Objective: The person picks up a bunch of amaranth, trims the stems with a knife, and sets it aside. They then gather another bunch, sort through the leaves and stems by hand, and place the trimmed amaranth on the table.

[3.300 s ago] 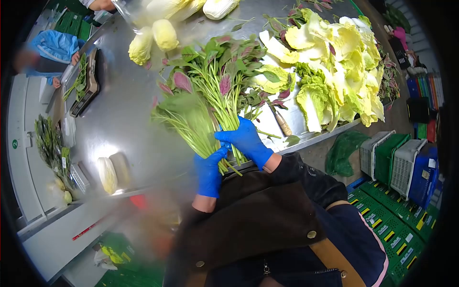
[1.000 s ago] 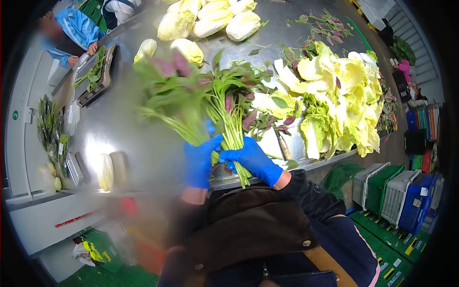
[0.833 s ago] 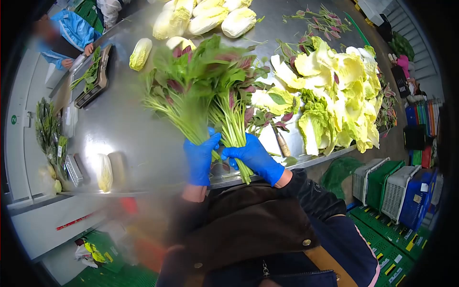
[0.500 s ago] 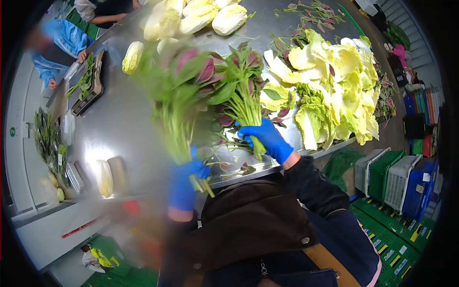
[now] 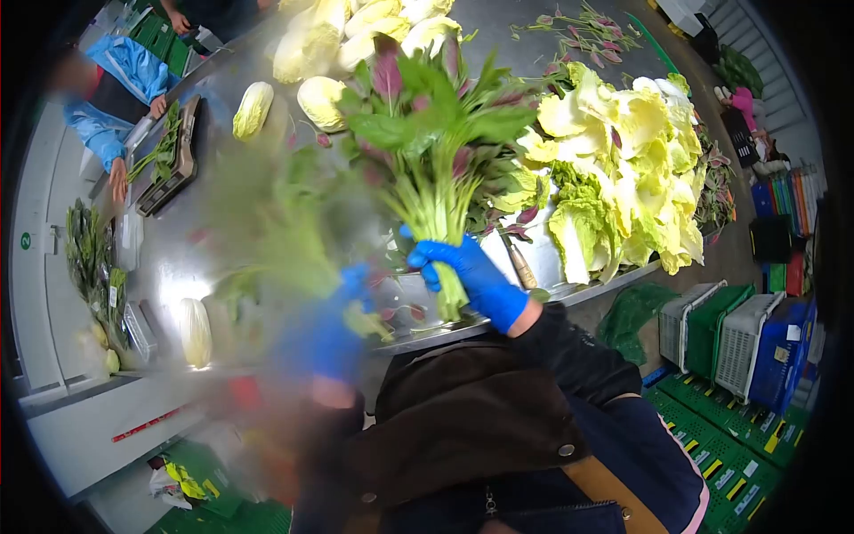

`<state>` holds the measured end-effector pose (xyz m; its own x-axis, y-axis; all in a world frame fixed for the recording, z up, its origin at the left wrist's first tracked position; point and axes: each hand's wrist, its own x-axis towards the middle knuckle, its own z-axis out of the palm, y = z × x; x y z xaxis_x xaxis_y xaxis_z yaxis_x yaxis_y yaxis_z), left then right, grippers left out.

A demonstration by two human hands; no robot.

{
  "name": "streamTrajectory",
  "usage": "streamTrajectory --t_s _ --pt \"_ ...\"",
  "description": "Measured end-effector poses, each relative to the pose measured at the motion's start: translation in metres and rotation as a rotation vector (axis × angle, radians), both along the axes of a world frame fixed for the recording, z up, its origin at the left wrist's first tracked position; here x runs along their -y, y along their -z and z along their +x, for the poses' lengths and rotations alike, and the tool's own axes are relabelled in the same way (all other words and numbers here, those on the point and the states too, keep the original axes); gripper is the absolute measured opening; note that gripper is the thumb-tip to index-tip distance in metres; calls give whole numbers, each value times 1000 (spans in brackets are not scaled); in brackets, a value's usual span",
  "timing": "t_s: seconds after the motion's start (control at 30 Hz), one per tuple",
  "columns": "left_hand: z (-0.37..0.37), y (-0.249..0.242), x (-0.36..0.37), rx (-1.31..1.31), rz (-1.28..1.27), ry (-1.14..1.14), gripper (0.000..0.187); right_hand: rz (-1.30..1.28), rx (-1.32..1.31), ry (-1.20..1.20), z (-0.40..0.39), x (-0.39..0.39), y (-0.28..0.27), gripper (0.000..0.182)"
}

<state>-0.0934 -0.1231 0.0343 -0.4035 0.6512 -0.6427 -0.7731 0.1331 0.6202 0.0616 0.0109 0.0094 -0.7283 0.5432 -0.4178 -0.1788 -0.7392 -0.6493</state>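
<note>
In my right hand (image 5: 471,280), blue-gloved and closed, is a bunch of leafy greens (image 5: 436,187) with green and purple leaves, held upright by its pale stems. My left hand (image 5: 334,325), also in a blue glove, is smeared by motion. It appears closed round a second, blurred bunch of greens (image 5: 298,222), whose cut stem ends show beside the fingers. Right of my right hand, a wooden knife handle (image 5: 521,267) lies by the table edge; the blade is not clearly visible. Loose purple leaves (image 5: 525,215) lie close by.
A heap of pale cabbage leaves (image 5: 627,169) covers the metal table's right side. Whole napa cabbages (image 5: 307,44) lie at the back, and one cabbage (image 5: 195,334) at the left. Across the table, a person in blue sleeves (image 5: 129,67) stands by a scale (image 5: 173,165) bearing greens. Crates (image 5: 747,334) stand at right.
The bunch in my right hand has grown fuller and moved slightly left and down. My left hand's bunch has become thinner and more blurred. The knife handle has come into view.
</note>
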Motion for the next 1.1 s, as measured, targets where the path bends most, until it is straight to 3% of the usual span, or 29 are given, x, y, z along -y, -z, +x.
streamTrajectory --t_s 0.07,0.13,0.27,0.4,0.53,0.57,0.67,0.7,0.8,0.9,0.97,1.07,1.1 --pt "16 71 8 231 223 226 28 -122 161 -111 -8 28 37 35" --pt "40 104 16 265 -9 92 33 -142 293 -174 -8 49 73 39" --pt "54 107 12 257 49 43 39 432 491 -365 8 41 74 60" --pt "53 110 8 289 21 104 41 1074 992 -527 10 27 64 64" --pt "53 98 0 200 28 183 40 582 596 -449 22 16 66 55" --pt "52 100 0 166 25 207 40 481 608 -419 21 13 74 47" --pt "41 101 4 114 42 341 44 -201 167 -220 32 4 72 32" --pt "43 99 5 162 14 328 46 -300 190 -251 36 0 69 28" --pt "48 85 -1 206 92 350 45 -279 285 -304 32 4 61 26" --pt "43 103 4 86 62 355 48 -21 396 -376 29 8 61 24" --pt "34 79 22 -166 94 410 49 15 320 -349 31 3 63 21" --pt "6 -2 20 -169 -213 187 52 214 415 -345 57 -44 -20 32" --pt "-20 5 33 -226 -91 199 50 270 395 -350 73 -63 -51 31"
